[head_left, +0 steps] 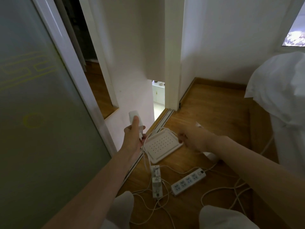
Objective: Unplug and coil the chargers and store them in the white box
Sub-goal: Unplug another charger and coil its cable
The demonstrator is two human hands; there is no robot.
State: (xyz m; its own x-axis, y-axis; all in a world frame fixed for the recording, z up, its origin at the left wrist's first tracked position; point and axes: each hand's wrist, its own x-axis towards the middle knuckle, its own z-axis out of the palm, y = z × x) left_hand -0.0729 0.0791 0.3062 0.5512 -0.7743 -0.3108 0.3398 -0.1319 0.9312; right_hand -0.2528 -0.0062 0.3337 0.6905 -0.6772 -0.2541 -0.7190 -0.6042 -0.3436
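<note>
My left hand [132, 138] holds a white charger brick [135, 120] raised above the floor, thumb on top, its thin white cable [146, 161] hanging down from the hand. My right hand [192, 137] is blurred beside the near right corner of the white perforated box [162, 145], fingers curled as if pinching the cable. The box lies flat on the wooden floor between both hands. A second white charger [156, 180] is plugged into a narrow power strip [156, 191] below the box.
Another white power strip [189, 180] with several sockets lies to the right, loose white cables [214, 190] sprawling around it. A sliding-door track [158, 124] and frosted glass door [41, 113] run on the left. White bedding [280, 90] hangs at the right. My knees show at the bottom.
</note>
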